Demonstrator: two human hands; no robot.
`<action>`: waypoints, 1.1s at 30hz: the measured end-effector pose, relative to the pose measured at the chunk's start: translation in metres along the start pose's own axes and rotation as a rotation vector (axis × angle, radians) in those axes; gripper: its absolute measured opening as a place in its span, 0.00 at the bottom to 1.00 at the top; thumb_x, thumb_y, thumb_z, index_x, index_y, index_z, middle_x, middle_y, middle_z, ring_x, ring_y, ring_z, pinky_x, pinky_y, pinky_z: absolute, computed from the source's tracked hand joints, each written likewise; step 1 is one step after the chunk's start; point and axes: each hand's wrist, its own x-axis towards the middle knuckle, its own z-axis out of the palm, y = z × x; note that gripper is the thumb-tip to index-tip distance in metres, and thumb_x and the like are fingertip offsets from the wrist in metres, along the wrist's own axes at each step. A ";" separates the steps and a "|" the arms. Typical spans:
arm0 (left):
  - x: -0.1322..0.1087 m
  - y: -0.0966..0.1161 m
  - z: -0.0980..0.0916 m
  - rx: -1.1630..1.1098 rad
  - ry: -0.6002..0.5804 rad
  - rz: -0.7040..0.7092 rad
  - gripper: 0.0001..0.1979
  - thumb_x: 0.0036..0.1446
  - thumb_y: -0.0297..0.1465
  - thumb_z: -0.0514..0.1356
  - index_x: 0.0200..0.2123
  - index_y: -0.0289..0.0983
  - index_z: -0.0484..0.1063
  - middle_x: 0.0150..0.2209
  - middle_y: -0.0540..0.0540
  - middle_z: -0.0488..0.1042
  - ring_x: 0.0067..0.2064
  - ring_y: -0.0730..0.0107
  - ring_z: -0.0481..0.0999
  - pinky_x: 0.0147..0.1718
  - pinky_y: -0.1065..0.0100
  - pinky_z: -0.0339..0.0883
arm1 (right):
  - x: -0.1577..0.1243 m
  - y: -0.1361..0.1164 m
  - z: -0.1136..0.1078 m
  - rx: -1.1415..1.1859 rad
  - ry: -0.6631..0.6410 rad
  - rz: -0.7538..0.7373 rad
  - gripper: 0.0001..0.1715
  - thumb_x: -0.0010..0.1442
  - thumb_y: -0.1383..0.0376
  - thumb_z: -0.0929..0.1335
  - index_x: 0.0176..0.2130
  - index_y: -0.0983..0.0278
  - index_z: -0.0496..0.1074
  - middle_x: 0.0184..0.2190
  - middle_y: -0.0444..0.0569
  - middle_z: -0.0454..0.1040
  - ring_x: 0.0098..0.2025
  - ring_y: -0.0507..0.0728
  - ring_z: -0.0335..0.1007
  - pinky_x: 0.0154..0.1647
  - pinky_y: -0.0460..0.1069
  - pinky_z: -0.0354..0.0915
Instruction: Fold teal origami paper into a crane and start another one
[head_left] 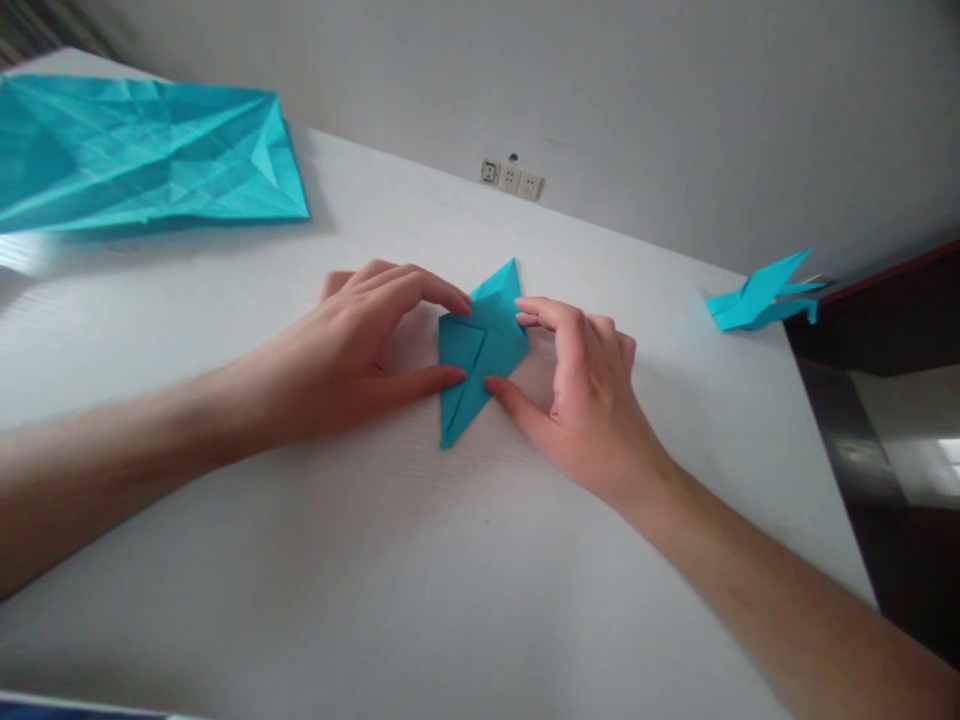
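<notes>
A small teal paper piece (481,350), folded into a kite-like shape, lies flat on the white table (390,570) at the centre. My left hand (360,345) presses its left edge with thumb and fingertips. From the other side my right hand (585,385) pinches its right edge between thumb and forefinger. Both hands rest on the table around the paper.
A large creased teal sheet (142,155) lies at the far left of the table. A finished teal paper crane (761,295) sits near the table's right edge. Beyond that edge is a dark cabinet (892,320). Wall sockets (511,179) are on the grey wall behind.
</notes>
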 end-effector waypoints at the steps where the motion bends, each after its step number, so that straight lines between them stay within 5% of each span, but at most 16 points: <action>1: 0.001 0.002 -0.001 0.003 -0.007 0.010 0.17 0.76 0.48 0.67 0.61 0.51 0.81 0.64 0.48 0.86 0.65 0.46 0.83 0.71 0.39 0.71 | 0.000 0.000 0.000 -0.005 -0.002 0.003 0.36 0.79 0.58 0.71 0.80 0.52 0.65 0.70 0.59 0.81 0.65 0.77 0.72 0.67 0.71 0.64; 10: 0.001 0.006 -0.002 0.063 -0.004 0.072 0.14 0.77 0.42 0.66 0.58 0.49 0.87 0.61 0.46 0.87 0.57 0.52 0.86 0.68 0.38 0.76 | 0.004 -0.002 -0.006 -0.094 -0.067 -0.043 0.13 0.82 0.58 0.71 0.61 0.52 0.81 0.66 0.56 0.83 0.66 0.73 0.72 0.64 0.68 0.64; 13: -0.001 0.007 -0.003 0.050 -0.029 0.087 0.15 0.78 0.41 0.65 0.61 0.50 0.87 0.66 0.46 0.86 0.61 0.50 0.87 0.71 0.39 0.77 | 0.004 -0.003 -0.006 -0.090 -0.050 -0.058 0.12 0.83 0.57 0.70 0.60 0.53 0.82 0.64 0.55 0.84 0.65 0.73 0.73 0.64 0.68 0.64; 17: -0.002 0.012 -0.006 0.003 0.056 0.072 0.13 0.77 0.44 0.67 0.57 0.48 0.86 0.74 0.41 0.80 0.67 0.50 0.85 0.63 0.47 0.85 | 0.005 -0.004 -0.008 -0.101 -0.047 -0.081 0.14 0.83 0.56 0.70 0.62 0.52 0.82 0.62 0.55 0.85 0.64 0.74 0.72 0.64 0.69 0.63; 20: -0.002 0.016 -0.008 -0.011 0.014 0.069 0.06 0.78 0.38 0.65 0.50 0.45 0.82 0.64 0.43 0.87 0.60 0.56 0.88 0.64 0.50 0.83 | 0.005 -0.006 -0.010 -0.119 -0.060 -0.094 0.14 0.84 0.57 0.69 0.63 0.51 0.81 0.62 0.53 0.86 0.62 0.72 0.74 0.63 0.67 0.62; 25: -0.002 0.017 -0.006 0.028 0.038 0.117 0.09 0.77 0.38 0.65 0.53 0.46 0.85 0.50 0.49 0.92 0.50 0.56 0.89 0.60 0.53 0.80 | 0.004 -0.004 -0.012 -0.127 -0.096 -0.102 0.16 0.86 0.55 0.67 0.64 0.54 0.79 0.59 0.53 0.87 0.58 0.69 0.77 0.64 0.65 0.62; 29: -0.005 0.015 -0.003 0.071 0.046 0.111 0.14 0.79 0.38 0.65 0.62 0.46 0.84 0.55 0.48 0.92 0.51 0.58 0.90 0.56 0.58 0.82 | 0.005 -0.003 -0.013 -0.117 -0.119 -0.112 0.18 0.86 0.54 0.67 0.66 0.54 0.79 0.59 0.54 0.87 0.57 0.69 0.78 0.63 0.65 0.64; 33: -0.013 0.009 -0.001 0.097 0.006 0.189 0.15 0.80 0.39 0.63 0.60 0.54 0.88 0.59 0.52 0.92 0.58 0.54 0.91 0.67 0.52 0.82 | 0.006 -0.005 -0.017 -0.147 -0.122 -0.156 0.15 0.86 0.54 0.68 0.54 0.55 0.84 0.56 0.52 0.88 0.56 0.67 0.78 0.61 0.64 0.64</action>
